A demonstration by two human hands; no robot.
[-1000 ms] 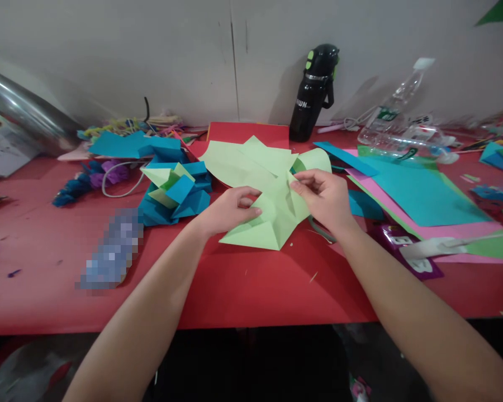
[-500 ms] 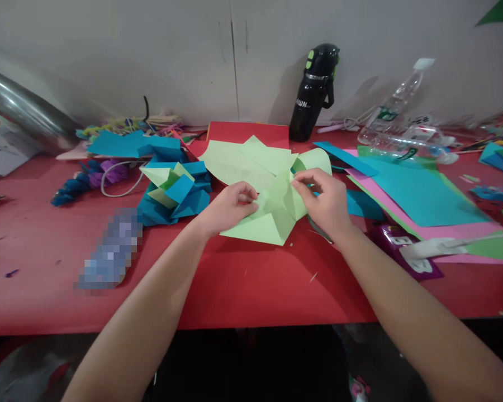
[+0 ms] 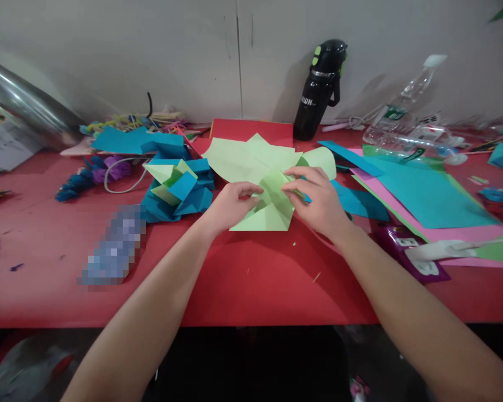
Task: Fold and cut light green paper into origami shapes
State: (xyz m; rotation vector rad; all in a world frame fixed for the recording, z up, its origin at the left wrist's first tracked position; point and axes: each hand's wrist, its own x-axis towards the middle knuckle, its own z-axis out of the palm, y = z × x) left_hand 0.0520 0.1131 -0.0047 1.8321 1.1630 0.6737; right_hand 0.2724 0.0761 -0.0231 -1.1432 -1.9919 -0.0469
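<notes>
Between my hands is a creased sheet of light green paper [image 3: 276, 215], partly folded, its near edge close to the table's middle. My left hand [image 3: 238, 205] grips the paper's left side between thumb and fingers. On the right side, my right hand [image 3: 312, 192] pinches a raised fold of the same sheet. Behind it lie more light green paper pieces [image 3: 238, 159], some with pointed or curled edges. To the left of my left hand sits a folded blue and green paper shape [image 3: 178, 190].
A black bottle [image 3: 321, 89] stands against the wall. Right of my hands lie blue sheets [image 3: 436, 195] over pink and green ones, a purple packet [image 3: 402, 251] and clear plastic bottles [image 3: 406, 106]. A pixelated object [image 3: 113, 245] lies at left on the red table [image 3: 243, 285].
The green paper's near edge has turned to lie more level, and its right side has folded inward. My right hand has shifted left with it. The whole view has moved slightly.
</notes>
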